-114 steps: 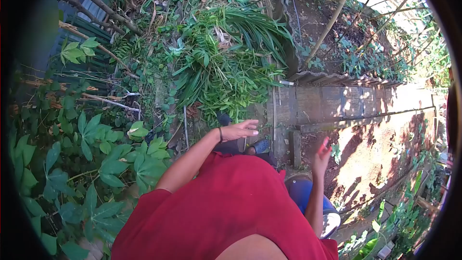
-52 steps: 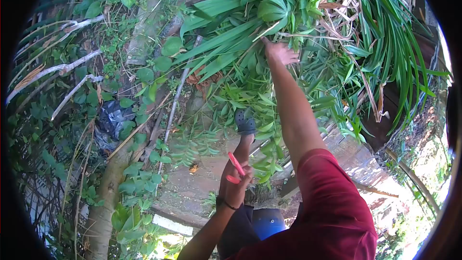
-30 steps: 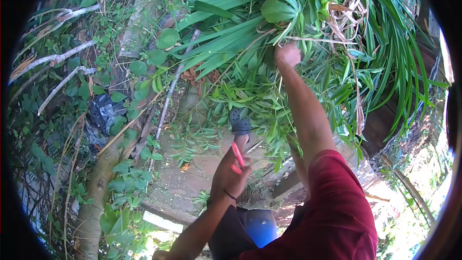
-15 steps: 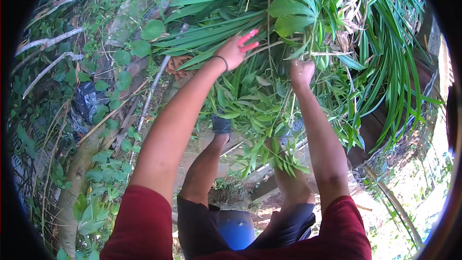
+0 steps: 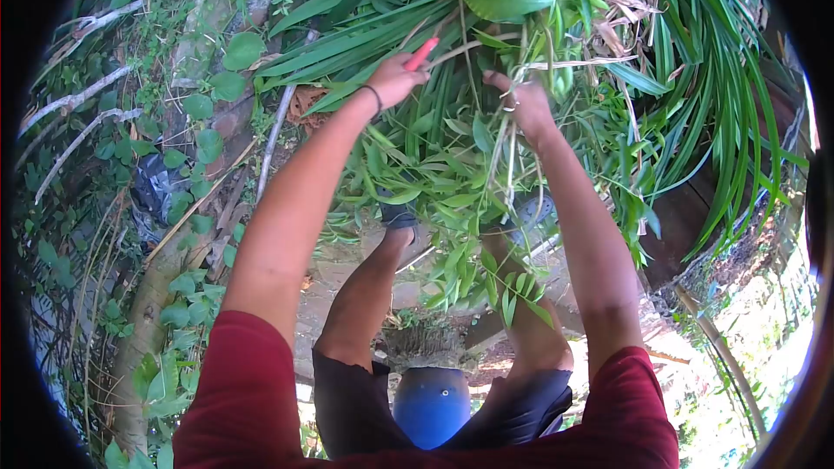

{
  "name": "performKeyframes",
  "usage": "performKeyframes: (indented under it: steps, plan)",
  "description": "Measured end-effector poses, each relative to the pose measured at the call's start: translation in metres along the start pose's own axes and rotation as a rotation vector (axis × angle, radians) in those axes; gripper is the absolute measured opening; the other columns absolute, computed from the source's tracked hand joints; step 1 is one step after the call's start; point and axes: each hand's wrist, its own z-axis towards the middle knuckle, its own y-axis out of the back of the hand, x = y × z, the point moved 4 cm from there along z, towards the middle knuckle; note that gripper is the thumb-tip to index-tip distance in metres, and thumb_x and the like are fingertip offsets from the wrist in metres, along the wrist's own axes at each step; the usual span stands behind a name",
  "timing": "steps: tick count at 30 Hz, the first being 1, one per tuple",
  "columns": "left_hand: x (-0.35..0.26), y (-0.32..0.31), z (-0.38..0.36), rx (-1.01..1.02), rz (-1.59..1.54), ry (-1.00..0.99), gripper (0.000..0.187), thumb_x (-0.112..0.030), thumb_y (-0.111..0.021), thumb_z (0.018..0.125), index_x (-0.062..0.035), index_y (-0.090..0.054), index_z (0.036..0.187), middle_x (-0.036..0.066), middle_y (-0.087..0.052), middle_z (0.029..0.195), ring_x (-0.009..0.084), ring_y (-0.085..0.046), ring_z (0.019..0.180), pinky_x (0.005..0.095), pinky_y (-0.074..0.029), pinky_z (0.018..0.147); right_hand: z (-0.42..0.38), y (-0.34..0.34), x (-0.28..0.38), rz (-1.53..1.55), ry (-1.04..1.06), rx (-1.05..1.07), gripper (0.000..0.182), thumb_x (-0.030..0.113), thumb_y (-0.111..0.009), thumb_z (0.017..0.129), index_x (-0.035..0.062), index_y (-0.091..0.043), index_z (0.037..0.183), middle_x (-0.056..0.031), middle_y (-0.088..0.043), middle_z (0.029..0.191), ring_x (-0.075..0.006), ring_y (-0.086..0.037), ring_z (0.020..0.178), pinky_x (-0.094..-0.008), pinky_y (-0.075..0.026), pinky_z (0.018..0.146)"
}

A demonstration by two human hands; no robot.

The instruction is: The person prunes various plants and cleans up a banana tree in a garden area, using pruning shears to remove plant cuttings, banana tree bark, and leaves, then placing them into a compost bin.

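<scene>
Left hand [image 5: 393, 80] clenched on red-handled cutters [image 5: 420, 54]; right hand [image 5: 521, 102] at three o'clock gripping thin green stems [image 5: 511, 149]. Risk: blades nicking fingers, stems crowding close.

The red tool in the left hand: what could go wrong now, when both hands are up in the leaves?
1. The left hand holds the red tool close to the right hand, which grips pale stems. A slip could perhaps nick the fingers.
2. Leaves hide the tool's tip, so the wrong stem might get cut.
3. The hands reach far forward over the feet, so balance may be unsteady.
</scene>
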Motion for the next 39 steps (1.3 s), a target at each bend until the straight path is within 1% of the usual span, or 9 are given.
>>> performKeyframes:
  steps: [3,5,7,8,11,19,21,29,39]
  plan:
    - [-0.002,0.021,-0.011,-0.055,0.024,-0.045,0.038,-0.022,-0.071,0.082,-0.0022,-0.062,0.114,0.006,-0.064,0.098,0.0161,-0.058,0.09,0.0284,-0.043,0.086,0.017,-0.023,-0.014,-0.516,-0.077,0.209,0.05,0.053,-0.056,0.086,0.0207,-0.066,0.123,-0.0161,-0.064,0.114,-0.0293,-0.059,0.095,-0.0364,-0.044,0.091]
    - [-0.006,0.029,-0.015,-0.066,0.088,-0.029,0.039,-0.021,-0.072,0.082,-0.0018,-0.062,0.114,0.006,-0.064,0.1,0.0155,-0.058,0.093,0.0276,-0.042,0.089,0.023,-0.035,-0.013,-0.418,0.053,0.131,0.077,0.066,-0.065,0.072,-0.0042,-0.062,0.105,-0.0233,-0.066,0.1,-0.0362,-0.064,0.091,-0.0423,-0.049,0.082]
    - [-0.002,0.034,-0.016,-0.148,-0.042,-0.039,0.039,-0.02,-0.072,0.082,-0.0013,-0.062,0.115,0.006,-0.065,0.102,0.0153,-0.058,0.094,0.0272,-0.042,0.089,0.012,-0.044,0.009,-0.552,0.078,0.32,0.045,0.056,-0.044,0.09,0.0306,-0.064,0.122,-0.0283,-0.055,0.126,-0.0376,-0.055,0.116,-0.0383,-0.038,0.104]
    - [0.003,0.031,-0.019,-0.195,-0.094,-0.03,0.037,-0.019,-0.072,0.082,-0.0014,-0.063,0.113,0.006,-0.065,0.1,0.0147,-0.058,0.094,0.0264,-0.042,0.089,0.036,-0.054,-0.019,-0.48,0.257,0.272,0.07,0.061,-0.066,0.074,-0.0032,-0.064,0.102,-0.0204,-0.067,0.092,-0.0323,-0.064,0.084,-0.0413,-0.049,0.076]
    - [0.029,0.013,-0.005,-0.288,-0.182,-0.023,0.033,-0.02,-0.072,0.08,-0.0013,-0.066,0.106,0.007,-0.066,0.089,0.0169,-0.06,0.081,0.0287,-0.045,0.079,0.025,-0.052,-0.008,-0.102,-0.291,0.272,0.065,0.055,-0.07,0.075,-0.004,-0.065,0.101,-0.0156,-0.066,0.089,-0.0255,-0.062,0.077,-0.0373,-0.05,0.07]
    - [-0.062,-0.021,-0.095,-0.237,0.077,0.07,0.031,-0.023,-0.067,0.084,-0.0019,-0.06,0.105,0.013,-0.065,0.089,0.0234,-0.062,0.081,0.0355,-0.047,0.076,-0.067,-0.01,0.072,0.449,-0.379,0.302,0.078,0.05,-0.074,0.078,-0.0049,-0.052,0.129,-0.0184,-0.061,0.12,-0.0269,-0.062,0.105,-0.0398,-0.052,0.092]
    - [-0.08,-0.035,-0.126,-0.274,0.208,0.107,0.033,-0.025,-0.065,0.083,-0.0024,-0.057,0.106,0.018,-0.065,0.095,0.0319,-0.064,0.084,0.0408,-0.048,0.077,-0.087,-0.006,0.065,0.322,-0.305,0.378,0.106,0.066,-0.066,0.076,-0.0033,-0.03,0.147,-0.0247,-0.022,0.155,-0.034,-0.017,0.145,-0.0458,-0.013,0.118]
    - [-0.108,-0.059,-0.208,-0.217,0.278,0.106,0.045,-0.019,-0.061,0.082,-0.0018,-0.039,0.118,0.026,-0.061,0.098,0.0436,-0.062,0.09,0.0471,-0.047,0.078,-0.155,0.004,0.066,0.259,-0.326,0.241,0.094,0.06,-0.074,0.072,-0.0074,-0.05,0.132,-0.0192,-0.056,0.127,-0.0277,-0.051,0.116,-0.0374,-0.035,0.103]
    - [-0.117,-0.045,-0.262,-0.283,0.198,0.033,0.037,-0.014,-0.065,0.08,-0.0045,-0.043,0.108,0.016,-0.058,0.088,0.0377,-0.06,0.081,0.0466,-0.046,0.07,-0.206,0.002,0.095,0.078,-0.33,0.248,0.105,0.064,-0.072,0.073,-0.0083,-0.038,0.141,-0.0276,-0.037,0.147,-0.0351,-0.032,0.139,-0.0434,-0.022,0.115]
